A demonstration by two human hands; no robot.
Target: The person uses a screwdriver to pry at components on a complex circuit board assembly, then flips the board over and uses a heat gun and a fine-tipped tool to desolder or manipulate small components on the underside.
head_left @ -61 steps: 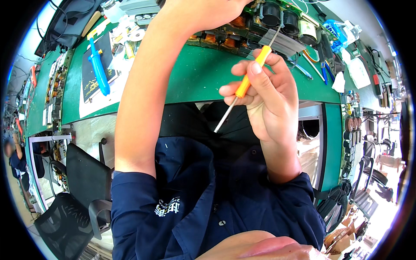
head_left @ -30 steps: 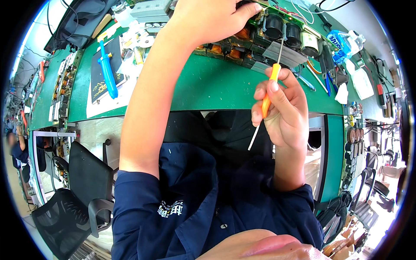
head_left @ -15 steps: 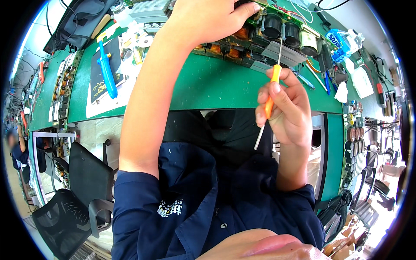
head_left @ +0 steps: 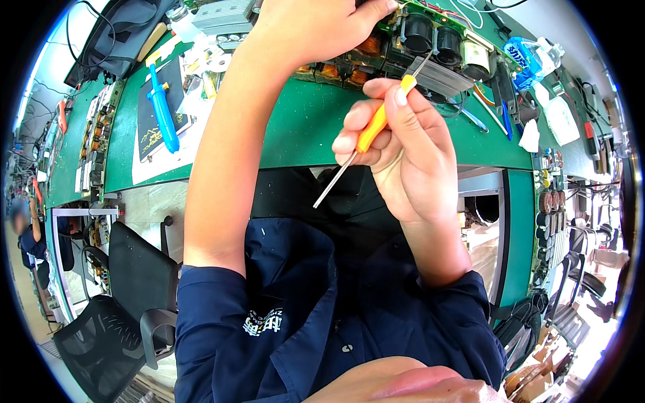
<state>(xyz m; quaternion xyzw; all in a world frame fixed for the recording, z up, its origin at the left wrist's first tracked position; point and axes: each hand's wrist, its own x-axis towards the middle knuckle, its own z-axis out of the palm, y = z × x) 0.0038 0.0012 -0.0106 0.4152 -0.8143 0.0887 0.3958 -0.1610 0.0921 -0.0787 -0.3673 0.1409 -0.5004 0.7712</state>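
We see the yellow-handled screwdriver [head_left: 373,127] gripped in the right hand [head_left: 420,138], thumb against fingers, over the near edge of the green workbench [head_left: 302,127]. Its long axis slants: one shaft end points toward the bench's far side, ending by the black capacitors [head_left: 418,33] and the finned heat sink [head_left: 440,79] of the circuit board assembly [head_left: 366,62], while the other overhangs the near edge, down and left. We cannot tell whether the upper tip touches anything. The left hand [head_left: 322,30], well apart from the right, lies over the assembly beyond the handle; its fingertips are hidden, so we cannot tell whether it grips. Toward the bench's right edge we see a blue-labelled bottle [head_left: 524,64], toward the far left corner a clear jar [head_left: 181,25]; their contents are unclear.
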